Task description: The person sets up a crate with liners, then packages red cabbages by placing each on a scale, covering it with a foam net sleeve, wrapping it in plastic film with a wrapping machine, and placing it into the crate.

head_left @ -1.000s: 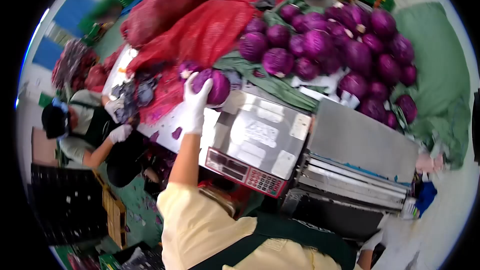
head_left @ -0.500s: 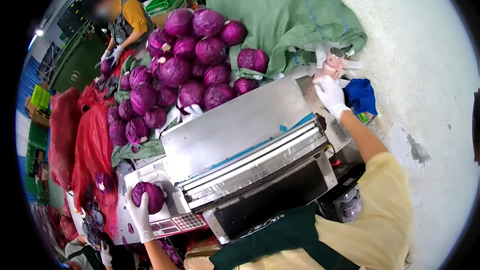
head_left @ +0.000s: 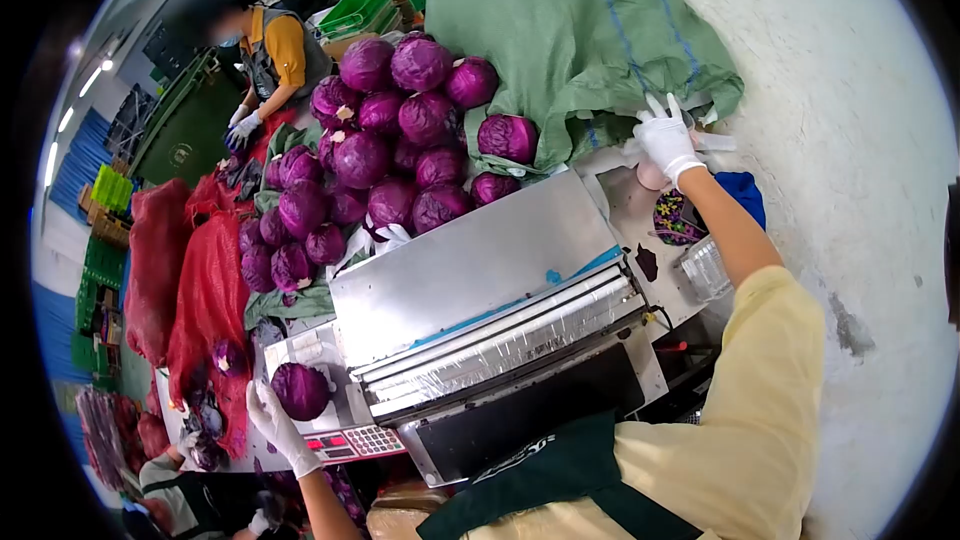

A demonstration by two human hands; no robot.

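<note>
A red cabbage [head_left: 300, 391] rests on the scale [head_left: 352, 443], whose keypad faces my body. My left hand [head_left: 276, 424], in a white glove, is beside the cabbage's near left side with its fingers stretched out. Whether the fingertips still touch it I cannot tell. At the far right, my right hand [head_left: 666, 142] is gloved too, its fingers spread over a pink bottle [head_left: 652, 176] that it mostly hides. Between my hands stands a film wrapping machine [head_left: 480, 260] with a bare metal plate and a roll of clear film.
Many red cabbages [head_left: 400, 130] are heaped behind the machine, beside a green woven sack [head_left: 590, 30]. Red mesh sacks [head_left: 200, 290] stand at left. A co-worker [head_left: 275, 55] in grey gloves works at the far left. Clear plastic trays [head_left: 707, 268] lie below my right forearm.
My left hand has loosened from around the cabbage, which stays on the scale. My right hand has opened from its grip on the pink bottle, fingers now spread. The view has shifted slightly.
</note>
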